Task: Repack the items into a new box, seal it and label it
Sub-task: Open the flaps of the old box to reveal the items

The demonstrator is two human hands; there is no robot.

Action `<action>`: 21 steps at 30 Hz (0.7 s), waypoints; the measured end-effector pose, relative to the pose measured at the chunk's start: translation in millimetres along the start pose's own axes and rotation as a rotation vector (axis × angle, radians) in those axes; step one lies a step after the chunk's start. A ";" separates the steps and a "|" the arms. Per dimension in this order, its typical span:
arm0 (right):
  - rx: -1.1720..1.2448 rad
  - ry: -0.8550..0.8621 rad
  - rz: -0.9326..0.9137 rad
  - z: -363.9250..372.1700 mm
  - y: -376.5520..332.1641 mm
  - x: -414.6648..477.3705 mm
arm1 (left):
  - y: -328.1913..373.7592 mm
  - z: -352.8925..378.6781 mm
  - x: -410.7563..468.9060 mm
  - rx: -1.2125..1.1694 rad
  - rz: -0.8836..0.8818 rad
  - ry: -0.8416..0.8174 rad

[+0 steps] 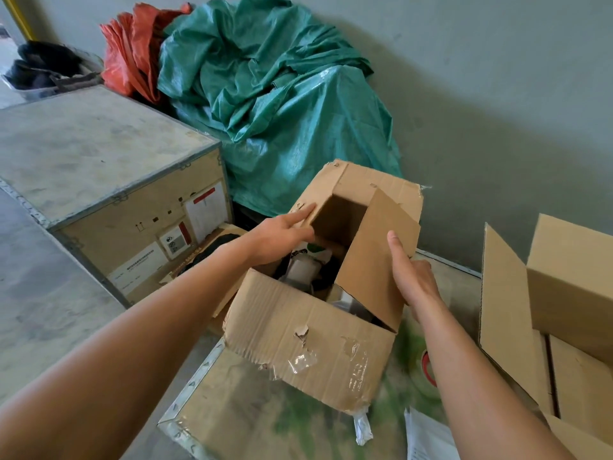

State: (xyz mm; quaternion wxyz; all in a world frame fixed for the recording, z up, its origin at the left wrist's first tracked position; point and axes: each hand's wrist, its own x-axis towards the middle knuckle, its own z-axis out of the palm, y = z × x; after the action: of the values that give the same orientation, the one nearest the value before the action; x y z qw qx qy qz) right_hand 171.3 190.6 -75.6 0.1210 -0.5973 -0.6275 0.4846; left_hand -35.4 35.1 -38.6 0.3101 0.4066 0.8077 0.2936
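Worn box [308, 330] sits centre frame on a metal-edged crate top [205, 410], with its flaps open. We see torn patches and scraps of clear tape on its near side. The left hand [282, 234] is released: the fingers are mostly straight, the index lies along the far-left flap, and the rest point into the opening. The right hand [411, 273] is grasping the worn box by its right flap, thumb flat on the inner face and fingers curled behind the edge, and that flap stands tilted in over the opening. The items are inside the worn box. We make out a white item with a green mark [303, 265] just under the left hand, with dark stuff beside it and something pale lower down, but we can't tell what any of it is. The new box [570, 283] is clean cardboard with its flaps up, at the right edge of the frame and apart from the worn one. A red-cored tape roll [427, 366] lies between the two boxes, partly hidden by the right forearm. White papers [428, 436] are at the lower right. A wooden crate with labels [99, 154] stands at the left of the frame. A green tarp [282, 94] is heaped at top centre against the grey wall, and an orange tarp [132, 44] touches its left side. A basin of dark cloth [46, 68] is in the upper left corner.
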 end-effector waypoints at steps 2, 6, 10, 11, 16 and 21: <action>0.051 -0.010 0.012 0.0 -2.1 -1.7 | 0.1 -14.0 -4.6 -0.044 0.027 0.092; 0.153 -0.005 0.033 0.1 0.3 -0.9 | -7.5 -46.3 -12.9 -0.150 0.026 0.289; 0.146 0.010 0.038 2.7 2.2 -0.4 | -32.8 -51.8 -16.3 0.194 -0.048 0.634; 0.131 0.014 0.039 3.5 2.3 -0.9 | -40.6 -45.3 -16.1 0.387 -0.112 0.624; 0.101 0.012 0.041 4.6 5.8 0.6 | -63.2 -1.4 -6.8 0.580 -0.152 0.325; 0.062 -0.025 0.015 6.6 6.9 -2.9 | -67.5 23.9 -3.9 0.275 -0.229 0.116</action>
State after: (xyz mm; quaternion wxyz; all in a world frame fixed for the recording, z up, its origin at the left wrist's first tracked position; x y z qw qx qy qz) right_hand 171.6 183.7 -82.9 0.1280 -0.5920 -0.6090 0.5121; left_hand -47.8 3.6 -101.8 0.2361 0.3328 0.8977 0.1660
